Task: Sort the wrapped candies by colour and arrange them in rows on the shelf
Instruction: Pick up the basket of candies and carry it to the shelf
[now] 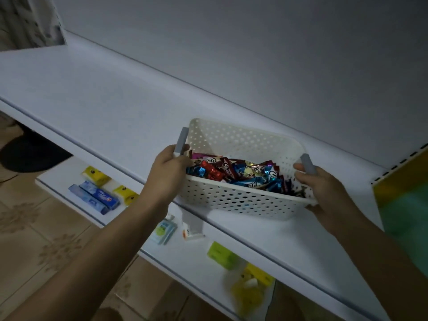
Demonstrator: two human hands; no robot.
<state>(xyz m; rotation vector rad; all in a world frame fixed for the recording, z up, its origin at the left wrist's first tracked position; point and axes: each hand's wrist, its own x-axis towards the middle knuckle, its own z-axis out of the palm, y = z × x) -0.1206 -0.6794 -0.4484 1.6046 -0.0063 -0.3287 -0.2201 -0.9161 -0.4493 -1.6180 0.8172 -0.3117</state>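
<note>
Gripping its grey handles (181, 141) at nine and three o'clock, the left hand (169, 172) and right hand (324, 191) are holding a tilted white basket (231, 200) of mixed-colour candies (231, 172) at the shelf (92, 100).

Blue toothpaste boxes (97, 198), yellow packets (96, 176), green box (218, 254)

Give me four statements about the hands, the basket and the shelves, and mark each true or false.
1. The left hand and right hand hold the white basket at its grey handles. True.
2. The basket is empty. False: it holds wrapped candies in red, blue and other colours.
3. Sorted rows of candies already line the upper shelf. False: the candies in view are all in the basket, none on the upper shelf.
4. Blue toothpaste boxes lie on the lower shelf. True.
</note>
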